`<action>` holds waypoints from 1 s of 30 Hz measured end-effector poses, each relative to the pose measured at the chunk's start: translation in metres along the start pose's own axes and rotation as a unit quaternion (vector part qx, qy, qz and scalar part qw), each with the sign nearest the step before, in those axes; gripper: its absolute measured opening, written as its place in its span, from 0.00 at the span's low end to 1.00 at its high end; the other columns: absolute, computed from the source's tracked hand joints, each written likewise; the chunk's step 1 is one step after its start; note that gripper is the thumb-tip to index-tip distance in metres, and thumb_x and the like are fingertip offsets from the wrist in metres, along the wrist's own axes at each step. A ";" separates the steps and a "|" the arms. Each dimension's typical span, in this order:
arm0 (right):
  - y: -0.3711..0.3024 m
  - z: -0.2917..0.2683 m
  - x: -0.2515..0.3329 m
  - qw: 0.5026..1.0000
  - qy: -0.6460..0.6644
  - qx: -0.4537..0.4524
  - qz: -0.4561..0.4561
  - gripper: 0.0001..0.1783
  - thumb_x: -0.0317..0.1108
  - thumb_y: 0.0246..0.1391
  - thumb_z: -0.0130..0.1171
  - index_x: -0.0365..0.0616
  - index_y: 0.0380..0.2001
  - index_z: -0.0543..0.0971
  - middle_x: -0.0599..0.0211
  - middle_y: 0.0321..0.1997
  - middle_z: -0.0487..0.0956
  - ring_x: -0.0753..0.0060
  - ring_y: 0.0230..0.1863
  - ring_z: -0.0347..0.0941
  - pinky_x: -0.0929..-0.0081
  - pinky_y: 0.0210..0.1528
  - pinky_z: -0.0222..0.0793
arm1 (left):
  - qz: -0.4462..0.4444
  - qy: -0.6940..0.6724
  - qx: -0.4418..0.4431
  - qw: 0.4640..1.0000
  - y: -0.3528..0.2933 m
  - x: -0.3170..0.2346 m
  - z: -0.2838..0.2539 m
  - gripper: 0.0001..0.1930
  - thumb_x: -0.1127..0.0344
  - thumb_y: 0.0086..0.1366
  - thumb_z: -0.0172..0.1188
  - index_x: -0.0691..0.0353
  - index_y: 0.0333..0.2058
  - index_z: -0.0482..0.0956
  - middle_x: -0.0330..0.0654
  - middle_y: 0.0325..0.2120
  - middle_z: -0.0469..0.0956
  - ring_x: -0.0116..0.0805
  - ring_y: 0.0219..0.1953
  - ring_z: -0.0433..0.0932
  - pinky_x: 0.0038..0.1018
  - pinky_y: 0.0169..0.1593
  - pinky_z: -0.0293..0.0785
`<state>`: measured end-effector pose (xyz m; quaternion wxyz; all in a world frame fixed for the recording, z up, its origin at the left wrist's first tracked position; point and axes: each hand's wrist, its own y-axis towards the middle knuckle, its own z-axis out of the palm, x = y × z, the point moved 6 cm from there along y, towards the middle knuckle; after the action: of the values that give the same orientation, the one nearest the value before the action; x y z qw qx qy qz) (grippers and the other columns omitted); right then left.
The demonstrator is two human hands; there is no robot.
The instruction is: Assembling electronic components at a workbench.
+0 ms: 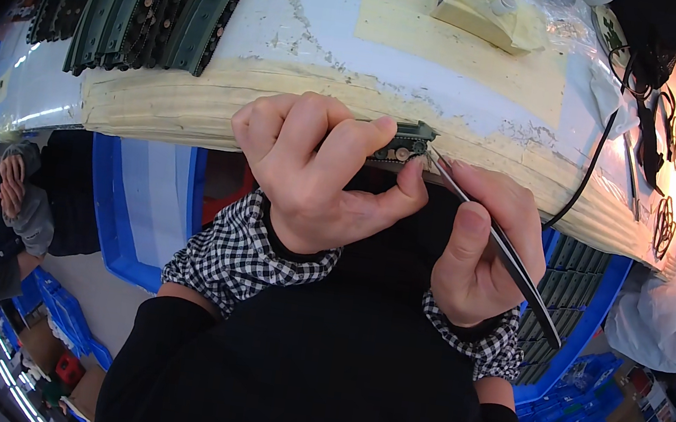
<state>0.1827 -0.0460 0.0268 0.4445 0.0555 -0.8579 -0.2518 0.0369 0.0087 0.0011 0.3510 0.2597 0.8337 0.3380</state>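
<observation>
My left hand (309, 173) grips a small dark green toy tank hull (409, 142) with a track and wheels along its side. The fingers cover its left part, so only the right end shows, close to the table's front edge. Black tweezers (521, 278) with a pale metal tip lie in my right hand (482, 251), pinched between thumb and fingers. Their tip points up and left to the right end of the hull, beside my left thumb. Whether the tip touches the hull or holds a tiny part, I cannot tell.
Several green tank hulls (203, 18) stand in a row on the table at the far left. A beige box (482, 15) sits at the back, and a black cable (597, 160) hangs over the right edge. Blue crates (119, 221) flank me below. People sit at both sides.
</observation>
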 end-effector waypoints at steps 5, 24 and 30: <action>0.001 0.004 0.000 1.000 -0.001 -0.005 0.001 0.09 0.25 0.56 0.62 0.35 0.40 0.80 0.54 0.35 0.81 0.62 0.35 0.81 0.75 0.38 0.77 | 0.002 0.004 -0.006 1.000 -0.003 0.001 0.001 0.16 0.58 0.41 0.72 0.54 0.29 0.78 0.36 0.24 0.74 0.37 0.30 0.70 0.30 0.38 0.64; 0.013 0.004 0.012 0.993 -0.074 0.046 -0.082 0.08 0.25 0.51 0.65 0.36 0.36 0.81 0.56 0.33 0.81 0.62 0.32 0.81 0.74 0.33 0.78 | -0.005 0.012 -0.037 0.999 -0.007 -0.003 0.001 0.19 0.52 0.40 0.73 0.54 0.28 0.80 0.36 0.24 0.72 0.37 0.30 0.68 0.30 0.35 0.64; 0.003 -0.004 -0.009 0.995 0.084 -0.008 0.056 0.07 0.28 0.58 0.60 0.35 0.38 0.80 0.57 0.35 0.81 0.67 0.35 0.78 0.77 0.39 0.72 | -0.001 0.007 -0.028 1.000 -0.005 -0.003 -0.001 0.16 0.59 0.38 0.71 0.53 0.28 0.79 0.36 0.25 0.72 0.37 0.31 0.68 0.30 0.37 0.64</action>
<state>0.1919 -0.0417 0.0238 0.5293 0.0246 -0.8170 -0.2276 0.0364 0.0033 -0.0008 0.3522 0.2462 0.8270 0.3624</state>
